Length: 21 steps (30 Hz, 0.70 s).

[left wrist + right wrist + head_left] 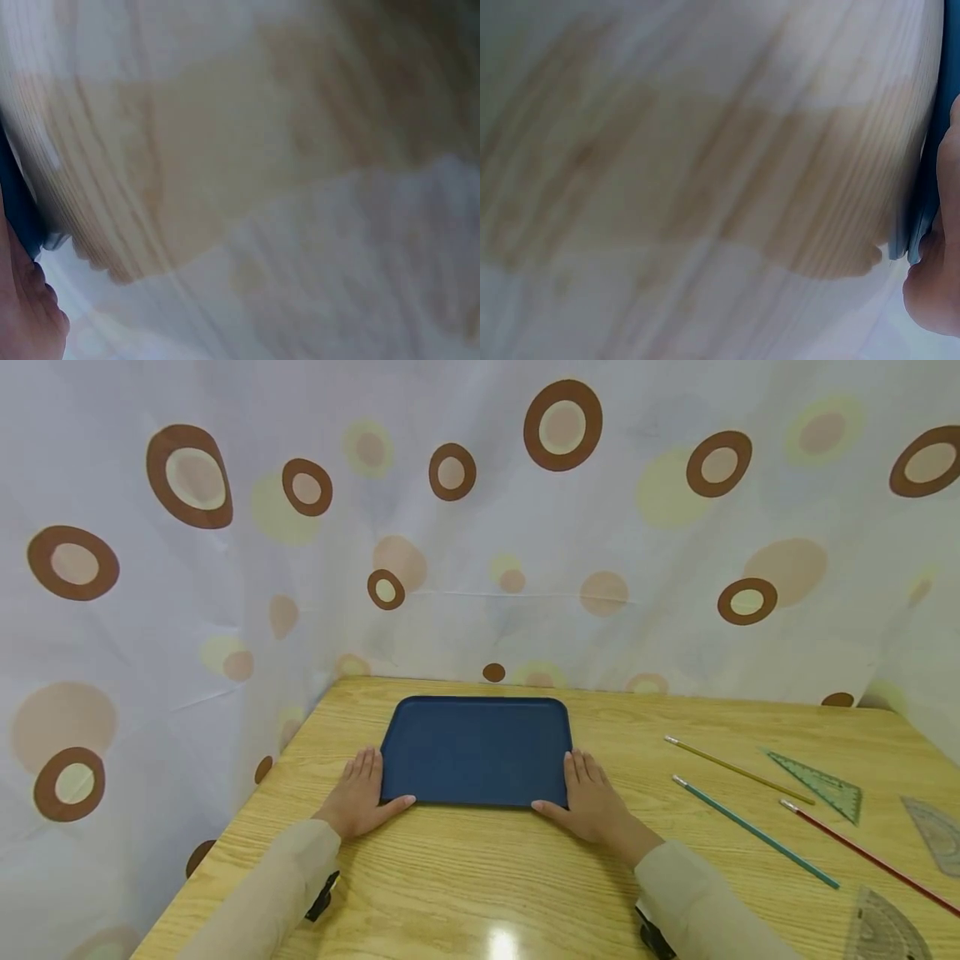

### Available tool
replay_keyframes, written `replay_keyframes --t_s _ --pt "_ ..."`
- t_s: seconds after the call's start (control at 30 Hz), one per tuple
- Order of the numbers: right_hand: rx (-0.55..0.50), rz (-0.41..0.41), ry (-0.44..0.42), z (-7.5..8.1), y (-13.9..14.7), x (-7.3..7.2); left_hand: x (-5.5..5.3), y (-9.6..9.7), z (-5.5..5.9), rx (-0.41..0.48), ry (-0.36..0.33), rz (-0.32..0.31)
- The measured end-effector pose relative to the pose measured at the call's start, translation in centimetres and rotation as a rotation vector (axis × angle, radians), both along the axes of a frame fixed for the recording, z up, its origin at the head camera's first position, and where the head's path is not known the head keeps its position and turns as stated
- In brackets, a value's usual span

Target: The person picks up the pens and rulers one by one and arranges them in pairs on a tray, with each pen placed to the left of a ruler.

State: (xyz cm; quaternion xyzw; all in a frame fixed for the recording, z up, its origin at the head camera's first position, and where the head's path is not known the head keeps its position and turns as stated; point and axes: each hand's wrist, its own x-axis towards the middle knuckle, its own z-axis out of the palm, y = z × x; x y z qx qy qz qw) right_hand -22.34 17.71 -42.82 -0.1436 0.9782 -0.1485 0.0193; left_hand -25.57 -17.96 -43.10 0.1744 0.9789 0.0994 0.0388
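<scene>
A dark blue rectangular tray (476, 752) lies flat on the wooden table, with nothing on it. At its near left corner is my left hand (360, 797), fingers straight along the left side and thumb against the front edge. My right hand (592, 800) mirrors it at the near right corner, touching the right side and front edge. Only part of the left hand (30, 307) and a sliver of the tray (19, 206) show in the left wrist view. In the right wrist view, part of the right hand (937, 285) lies against the tray edge (928, 195).
Right of the tray lie a yellow pencil (738, 768), a teal pencil (753, 832) and a red pencil (862, 853). Beyond them are a green set square (821, 783), a clear set square (937, 835) and a clear protractor (885, 931). A patterned curtain (480, 543) encloses the table.
</scene>
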Motion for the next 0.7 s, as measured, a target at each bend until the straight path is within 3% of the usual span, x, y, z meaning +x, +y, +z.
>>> replay_keyframes --t_s 0.7 --pt "-0.011 -0.005 0.021 -0.32 0.4 0.28 0.1 0.51 0.64 0.027 0.007 -0.026"
